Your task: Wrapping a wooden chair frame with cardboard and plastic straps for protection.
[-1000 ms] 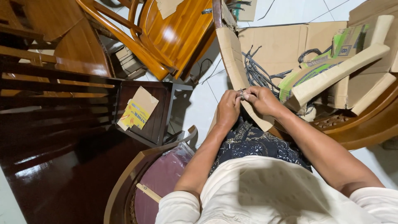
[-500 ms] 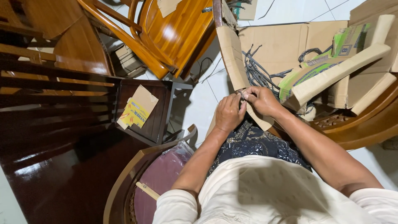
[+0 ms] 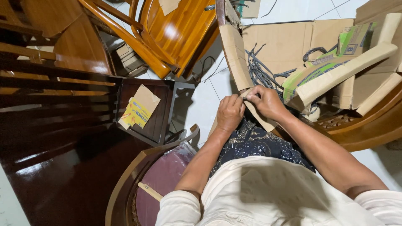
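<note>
Two hands pinch one tiny pale piece at their fingertips — left hand (image 3: 230, 113) and right hand (image 3: 264, 101), fingers narrow around it, just above the cardboard flap (image 3: 234, 58). It looks light and slippery — best gripped at its ends.

- White tiled floor (image 3: 201, 102) below you, thin grout lines running across it, loose dark cords lying on it
- Dark glossy wooden table (image 3: 63, 167) at your left, catching soft reflections of overhead light
- Small dark side table (image 3: 161, 111) just beside it, with a yellow and brown cardboard packet (image 3: 139, 109) lying on top
- Orange varnished wooden chair (image 3: 176, 33) tipped over ahead of you, shiny along its slats
- Curved brown chair (image 3: 138, 175) with a maroon seat near your left
- Rounded wooden chair rim (image 3: 368, 125) at your right
- Flattened cardboard sheets (image 3: 289, 42) spread on the floor ahead
</note>
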